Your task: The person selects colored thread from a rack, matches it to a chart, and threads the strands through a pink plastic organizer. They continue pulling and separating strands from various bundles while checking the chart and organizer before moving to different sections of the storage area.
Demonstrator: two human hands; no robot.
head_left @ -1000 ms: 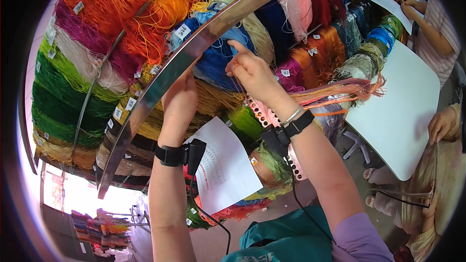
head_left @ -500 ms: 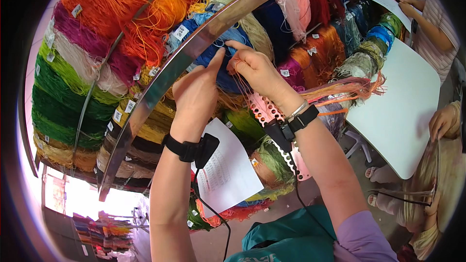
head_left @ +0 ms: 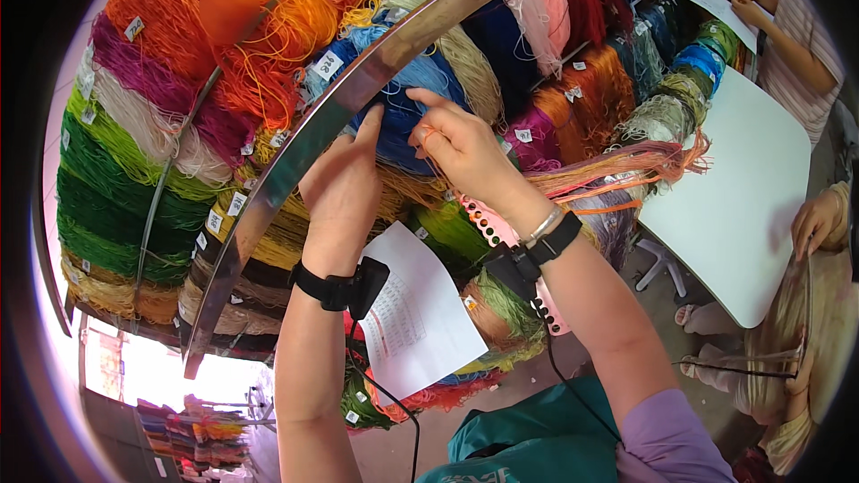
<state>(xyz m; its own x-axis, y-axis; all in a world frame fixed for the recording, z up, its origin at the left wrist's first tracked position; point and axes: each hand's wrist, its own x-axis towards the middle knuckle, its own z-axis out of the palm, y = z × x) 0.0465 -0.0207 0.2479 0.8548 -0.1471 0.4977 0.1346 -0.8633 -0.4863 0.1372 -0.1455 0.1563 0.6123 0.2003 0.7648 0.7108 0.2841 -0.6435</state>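
Note:
My left hand [head_left: 344,183] reaches up to a blue thread skein [head_left: 394,130] under a curved metal rail. One of its digits points up against the blue strands; the others are mostly hidden. Just right of it, my right hand [head_left: 461,148] has its fingers curled round thin orange threads [head_left: 434,136], with the index finger stretched toward the blue skein. A pink strip with punched holes [head_left: 488,222] hangs below my right wrist. Behind that wrist, a bundle of orange and pink threads [head_left: 626,168] trails out to the right.
The curved metal rail [head_left: 295,134] crosses before racks of colored skeins with white tags. A printed sheet [head_left: 420,313] hangs between my forearms. To the right stand a white table [head_left: 734,197] and people, one holding paper [head_left: 716,9]. Black cables run from both wrist bands.
My left hand has shifted left and slightly down, widening the gap between my hands. The right hand has dropped slightly, still with the orange threads.

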